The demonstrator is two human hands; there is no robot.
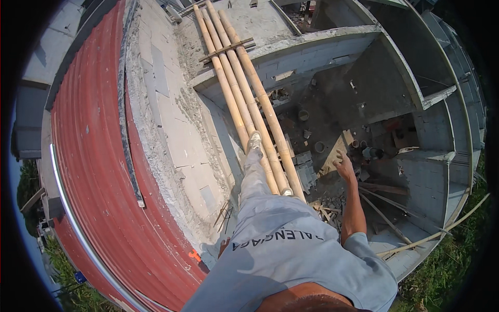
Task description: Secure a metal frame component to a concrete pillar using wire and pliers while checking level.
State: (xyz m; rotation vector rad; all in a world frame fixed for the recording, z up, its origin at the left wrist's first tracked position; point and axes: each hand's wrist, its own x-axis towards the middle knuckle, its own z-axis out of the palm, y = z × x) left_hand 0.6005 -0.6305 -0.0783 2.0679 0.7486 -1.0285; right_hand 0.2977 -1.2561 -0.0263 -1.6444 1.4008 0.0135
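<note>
Bamboo poles [244,99] lie side by side across an open gap between walls. My left shoe [254,141] stands on them, and the tip of my other shoe [286,192] shows nearer to me. My right hand [343,166] is held out over the drop with its fingers apart and nothing in it. Low by my side, my left hand [224,245] is mostly hidden by my grey shirt [306,249]. A tool with an orange handle [194,255] is close to it; whether the hand touches it I cannot tell.
A red corrugated roof [109,156] slopes away on the left beside a rough block wall [176,130]. Far below on the right lie buckets [319,147], planks [384,213] and rubble, with a person [371,153] among them. A short wooden crosspiece [226,49] crosses the poles' far part.
</note>
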